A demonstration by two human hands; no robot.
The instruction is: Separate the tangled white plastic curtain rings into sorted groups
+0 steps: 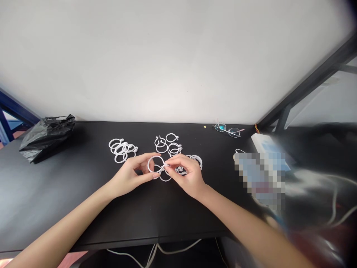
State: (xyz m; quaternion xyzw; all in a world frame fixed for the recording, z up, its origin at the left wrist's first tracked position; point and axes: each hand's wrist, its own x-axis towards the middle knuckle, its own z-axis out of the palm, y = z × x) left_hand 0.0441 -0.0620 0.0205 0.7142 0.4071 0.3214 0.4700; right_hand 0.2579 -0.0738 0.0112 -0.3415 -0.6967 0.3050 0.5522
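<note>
A white plastic ring (148, 163) with a small clasp is held up between both hands over the black desk (134, 216). My left hand (134, 172) curves round its left side, thumb at the bottom and fingers behind. The fingertips of my right hand (188, 173) pinch the clasp end on the ring's right. Below and behind the hands lie more white rings (166, 180), partly hidden. Another heap of rings (121, 149) rests to the left, and several loose rings (172, 137) lie just beyond my hands.
At the far left sits a black plastic bag (48, 136). Eyeglasses (227, 129) lie near the wall at the back right. To the right are a white box (264, 145) and a pixelated item (259, 178). White cables (173, 252) hang below the desk's front edge.
</note>
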